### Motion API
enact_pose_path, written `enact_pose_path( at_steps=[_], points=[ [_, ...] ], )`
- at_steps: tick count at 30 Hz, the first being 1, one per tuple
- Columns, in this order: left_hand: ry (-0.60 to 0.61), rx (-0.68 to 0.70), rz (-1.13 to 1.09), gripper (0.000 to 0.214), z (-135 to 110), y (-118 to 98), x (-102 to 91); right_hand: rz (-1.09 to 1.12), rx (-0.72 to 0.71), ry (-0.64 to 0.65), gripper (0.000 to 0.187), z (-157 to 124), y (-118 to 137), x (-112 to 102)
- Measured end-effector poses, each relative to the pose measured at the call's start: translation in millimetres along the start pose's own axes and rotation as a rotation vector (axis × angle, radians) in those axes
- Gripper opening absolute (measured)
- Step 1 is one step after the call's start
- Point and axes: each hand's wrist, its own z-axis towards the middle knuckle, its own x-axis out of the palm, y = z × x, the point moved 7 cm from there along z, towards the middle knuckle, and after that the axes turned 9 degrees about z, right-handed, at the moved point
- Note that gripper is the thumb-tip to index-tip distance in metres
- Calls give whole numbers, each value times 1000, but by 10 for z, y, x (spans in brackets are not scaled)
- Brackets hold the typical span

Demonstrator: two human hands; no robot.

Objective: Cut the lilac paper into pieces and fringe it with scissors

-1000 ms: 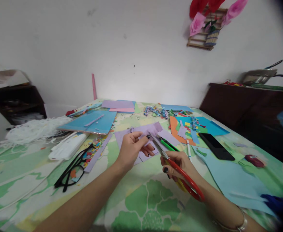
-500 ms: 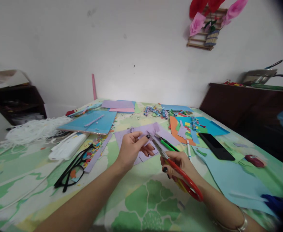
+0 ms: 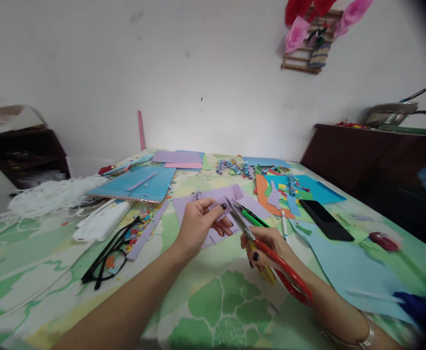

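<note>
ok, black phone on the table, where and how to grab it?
Pinch the black phone across its two long edges near the middle, coming down from above: it lies flat, so only the thin sides offer purchase. The white pen on its left lies apart, so fingers likely fit. The right hand holds scissors, the left hand lilac paper.

right hand [image 3: 267, 244] has spread the scissors [image 3: 271, 258] handles a bit, so the blades gape wider at the lilac paper [image 3: 217, 207] now, and the hand dipped slightly.
</note>
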Motion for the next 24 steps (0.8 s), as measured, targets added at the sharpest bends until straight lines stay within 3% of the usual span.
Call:
enact_pose_path(
  at_steps=[15, 24],
  points=[
    [1, -3, -35, 16, 15, 17, -6, 4, 40, -44, 47, -4, 1, 10],
    [8, 2, -48, 18, 7, 12, 8, 25, -14, 8, 55, 8, -35, 6]
  ],
)
